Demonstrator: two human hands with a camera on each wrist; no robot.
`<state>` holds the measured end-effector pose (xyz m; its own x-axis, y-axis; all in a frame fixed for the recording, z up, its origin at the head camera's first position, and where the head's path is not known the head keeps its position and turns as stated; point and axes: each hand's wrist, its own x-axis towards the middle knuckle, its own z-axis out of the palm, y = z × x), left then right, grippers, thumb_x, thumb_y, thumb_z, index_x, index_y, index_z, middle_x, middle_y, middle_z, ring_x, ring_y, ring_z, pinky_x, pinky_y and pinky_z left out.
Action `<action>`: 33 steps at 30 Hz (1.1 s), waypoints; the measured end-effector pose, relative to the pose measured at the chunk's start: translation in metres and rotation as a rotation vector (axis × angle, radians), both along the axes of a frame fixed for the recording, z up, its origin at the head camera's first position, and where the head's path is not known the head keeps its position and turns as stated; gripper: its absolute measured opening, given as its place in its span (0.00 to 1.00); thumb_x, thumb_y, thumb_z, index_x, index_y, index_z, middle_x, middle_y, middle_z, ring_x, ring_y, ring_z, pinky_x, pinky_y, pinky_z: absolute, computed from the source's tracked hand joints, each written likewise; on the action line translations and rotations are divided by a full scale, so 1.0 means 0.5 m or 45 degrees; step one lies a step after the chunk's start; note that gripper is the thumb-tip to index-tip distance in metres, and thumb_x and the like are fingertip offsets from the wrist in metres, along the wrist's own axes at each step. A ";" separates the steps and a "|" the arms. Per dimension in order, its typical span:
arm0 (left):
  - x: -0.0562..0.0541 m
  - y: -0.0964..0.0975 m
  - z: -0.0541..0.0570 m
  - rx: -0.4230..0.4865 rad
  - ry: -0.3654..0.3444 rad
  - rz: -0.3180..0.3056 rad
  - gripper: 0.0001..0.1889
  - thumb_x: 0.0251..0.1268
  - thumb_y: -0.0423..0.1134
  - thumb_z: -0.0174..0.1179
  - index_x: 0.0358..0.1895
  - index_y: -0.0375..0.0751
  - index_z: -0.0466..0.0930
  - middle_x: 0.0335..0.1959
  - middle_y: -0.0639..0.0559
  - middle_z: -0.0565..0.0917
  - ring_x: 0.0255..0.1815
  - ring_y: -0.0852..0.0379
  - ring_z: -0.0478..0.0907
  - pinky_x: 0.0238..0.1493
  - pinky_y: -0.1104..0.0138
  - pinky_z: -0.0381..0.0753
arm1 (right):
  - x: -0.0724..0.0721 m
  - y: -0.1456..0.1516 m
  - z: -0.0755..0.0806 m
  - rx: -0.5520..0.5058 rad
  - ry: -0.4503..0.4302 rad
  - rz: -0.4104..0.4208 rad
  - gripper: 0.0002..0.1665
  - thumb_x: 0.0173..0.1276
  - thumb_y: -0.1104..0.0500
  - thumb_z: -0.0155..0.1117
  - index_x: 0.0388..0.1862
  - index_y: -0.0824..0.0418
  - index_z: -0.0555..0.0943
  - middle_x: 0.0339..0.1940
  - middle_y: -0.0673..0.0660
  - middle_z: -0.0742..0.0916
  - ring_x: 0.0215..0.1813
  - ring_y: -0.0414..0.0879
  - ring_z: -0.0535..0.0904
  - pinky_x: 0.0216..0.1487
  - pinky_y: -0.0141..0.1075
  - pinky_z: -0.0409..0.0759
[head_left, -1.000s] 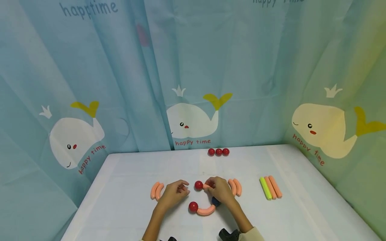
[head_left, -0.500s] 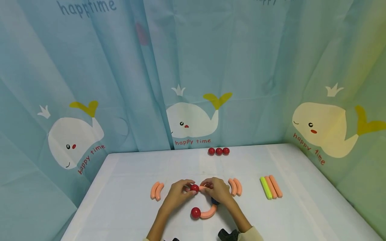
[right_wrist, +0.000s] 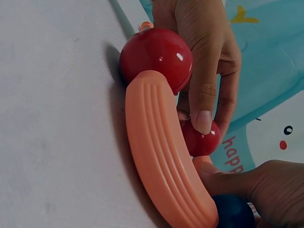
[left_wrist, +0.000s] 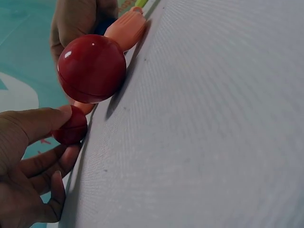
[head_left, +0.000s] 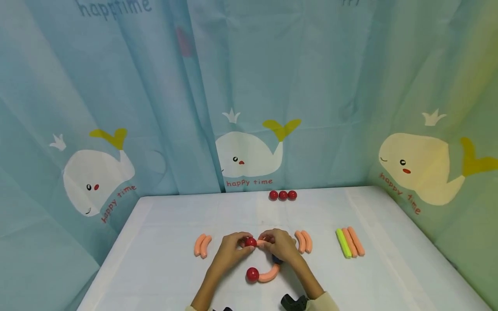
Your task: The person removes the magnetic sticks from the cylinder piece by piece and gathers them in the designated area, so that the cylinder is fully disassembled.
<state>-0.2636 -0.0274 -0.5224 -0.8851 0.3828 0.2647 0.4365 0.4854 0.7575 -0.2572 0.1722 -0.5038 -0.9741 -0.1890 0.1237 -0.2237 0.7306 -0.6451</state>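
Note:
In the head view my left hand (head_left: 232,250) pinches a glossy red ball (head_left: 250,242) between thumb and fingers. My right hand (head_left: 283,245) holds a salmon-orange curved rod (head_left: 261,243), whose end meets that ball; the rod is mostly covered by the fingers. Below the right hand a dark blue ball (right_wrist: 233,211) peeks out, partly hidden. From it a second ribbed curved rod (right_wrist: 166,147) runs to another red ball (right_wrist: 154,59), nearer the person on the table. Together the pieces form a curve open to the left.
Two curved rods (head_left: 203,246) lie left of the hands, and two more curved rods (head_left: 303,241) lie right. A green straight rod (head_left: 343,243) sits beside two orange straight rods (head_left: 353,242). Three red balls (head_left: 283,195) line the white table's (head_left: 167,259) back edge, before a whale-print curtain (head_left: 249,86).
My left hand has moved right and taken hold of the far red ball, which has shifted slightly left and nearer. The nearer red ball and its rod have slid a little toward the person.

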 end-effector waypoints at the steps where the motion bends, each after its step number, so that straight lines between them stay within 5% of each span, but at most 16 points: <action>1: -0.001 0.001 0.000 0.001 0.001 -0.003 0.15 0.60 0.39 0.68 0.49 0.39 0.83 0.40 0.49 0.86 0.37 0.57 0.80 0.38 0.71 0.78 | 0.000 0.001 0.001 0.002 0.001 0.003 0.06 0.59 0.57 0.73 0.36 0.53 0.87 0.31 0.48 0.86 0.35 0.40 0.77 0.34 0.38 0.72; 8: -0.006 0.006 0.008 -0.015 0.007 0.004 0.14 0.61 0.39 0.67 0.49 0.40 0.83 0.39 0.49 0.86 0.37 0.58 0.80 0.37 0.72 0.77 | -0.007 0.005 0.009 0.007 -0.012 -0.002 0.05 0.59 0.57 0.73 0.35 0.51 0.86 0.30 0.47 0.85 0.34 0.39 0.76 0.33 0.37 0.68; 15: -0.010 -0.002 0.007 -0.019 0.011 0.115 0.12 0.60 0.37 0.68 0.47 0.42 0.83 0.37 0.50 0.85 0.36 0.59 0.79 0.36 0.73 0.76 | -0.006 0.016 0.009 -0.027 -0.007 0.033 0.05 0.60 0.56 0.72 0.34 0.54 0.86 0.28 0.47 0.84 0.30 0.37 0.73 0.30 0.30 0.71; 23: -0.008 -0.011 0.007 -0.017 -0.091 0.156 0.15 0.60 0.38 0.67 0.50 0.40 0.82 0.38 0.49 0.84 0.36 0.60 0.76 0.35 0.73 0.74 | -0.002 0.019 -0.001 -0.087 -0.033 0.095 0.05 0.62 0.56 0.71 0.35 0.56 0.85 0.29 0.48 0.84 0.30 0.38 0.73 0.30 0.28 0.71; 27: -0.033 -0.010 0.013 -0.046 -0.150 0.168 0.17 0.62 0.39 0.66 0.52 0.36 0.82 0.39 0.48 0.84 0.37 0.59 0.75 0.36 0.70 0.74 | -0.004 0.018 -0.005 -0.110 -0.026 0.114 0.05 0.62 0.57 0.71 0.34 0.57 0.84 0.29 0.49 0.84 0.30 0.37 0.74 0.31 0.28 0.72; 33: -0.110 0.029 0.024 -0.063 -0.202 0.154 0.15 0.63 0.39 0.65 0.50 0.35 0.82 0.42 0.45 0.85 0.40 0.57 0.77 0.42 0.63 0.78 | -0.001 0.023 -0.007 -0.137 -0.014 0.112 0.05 0.62 0.58 0.71 0.34 0.58 0.84 0.28 0.48 0.84 0.29 0.35 0.73 0.31 0.27 0.72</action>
